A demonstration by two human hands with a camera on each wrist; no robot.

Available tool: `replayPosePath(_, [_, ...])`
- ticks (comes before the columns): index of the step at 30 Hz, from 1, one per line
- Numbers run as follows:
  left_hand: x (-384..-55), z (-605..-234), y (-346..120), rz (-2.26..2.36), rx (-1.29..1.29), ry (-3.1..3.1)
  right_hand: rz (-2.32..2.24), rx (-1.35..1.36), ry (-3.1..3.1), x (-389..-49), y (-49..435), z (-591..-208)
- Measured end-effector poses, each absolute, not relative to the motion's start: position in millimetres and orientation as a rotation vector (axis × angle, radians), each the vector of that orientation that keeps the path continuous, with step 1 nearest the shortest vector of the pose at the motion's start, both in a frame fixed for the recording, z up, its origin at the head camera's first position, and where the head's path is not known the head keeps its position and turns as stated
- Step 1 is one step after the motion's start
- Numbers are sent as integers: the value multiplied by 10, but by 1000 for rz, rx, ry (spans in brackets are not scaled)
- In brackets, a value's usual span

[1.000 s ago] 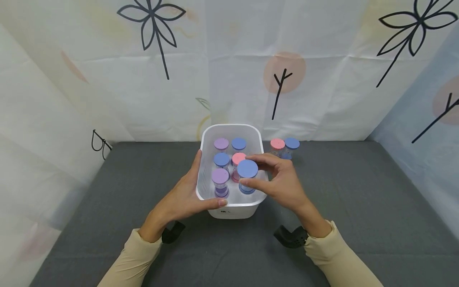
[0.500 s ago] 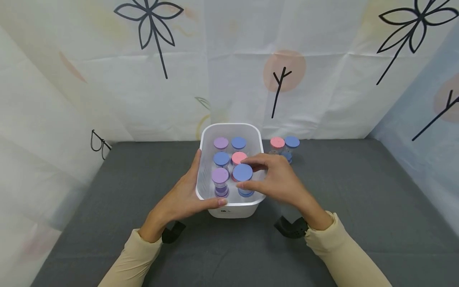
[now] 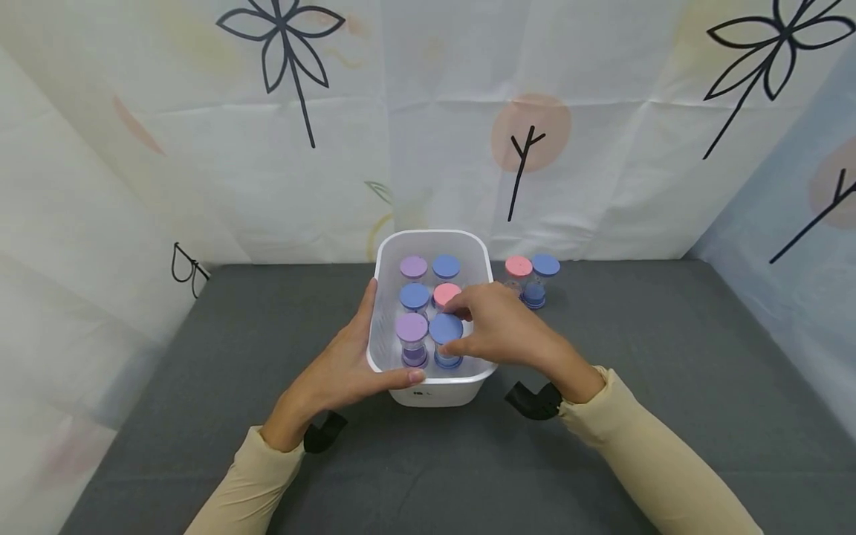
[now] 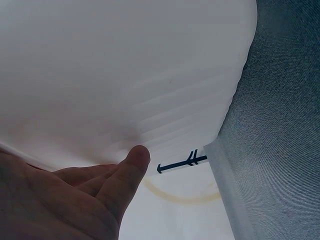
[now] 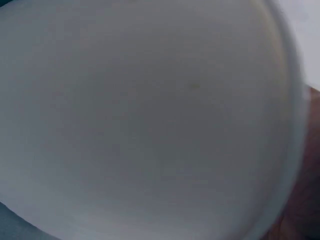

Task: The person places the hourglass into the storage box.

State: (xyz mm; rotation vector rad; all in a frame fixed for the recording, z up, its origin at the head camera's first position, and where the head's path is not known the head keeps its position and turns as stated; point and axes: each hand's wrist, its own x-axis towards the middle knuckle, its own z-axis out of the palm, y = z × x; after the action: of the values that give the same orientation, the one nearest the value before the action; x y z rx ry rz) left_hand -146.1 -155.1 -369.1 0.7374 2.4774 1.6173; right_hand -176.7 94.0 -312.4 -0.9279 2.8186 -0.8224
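A white plastic bin (image 3: 433, 394) stands on the dark cloth, holding several small sand timers with coloured end caps. My left hand (image 3: 334, 368) grips its near left corner, thumb along the front rim and fingers against the outer left wall. In the left wrist view, fingertips (image 4: 139, 156) touch that wall. My right hand (image 3: 504, 327) reaches over the right rim and pinches a blue sand timer (image 3: 445, 327), upright in the near right of the bin. Beside it stands a purple sand timer (image 3: 412, 328); a pink one (image 3: 446, 294) is just behind. The bin's wall (image 5: 150, 120) fills the right wrist view.
Outside the bin, at its back right, a pink sand timer (image 3: 518, 267) and another blue-capped timer (image 3: 545, 266) stand side by side. A patterned white curtain (image 3: 428, 134) hangs behind the grey cloth-covered table (image 3: 267, 312).
My right hand has moved left and slightly down with the blue sand timer, bringing it beside the near purple one. My left hand has stayed on the bin.
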Motion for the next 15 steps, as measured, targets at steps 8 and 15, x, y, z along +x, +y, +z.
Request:
replayPosePath(8, [-1466, -3684, -1544, 1590, 730, 2512, -630, -970, 2872, -1788, 889, -3153])
replayPosePath(15, [-1467, -3687, -1547, 1603, 725, 2497, -448, -969, 2931, -1774, 848, -3164])
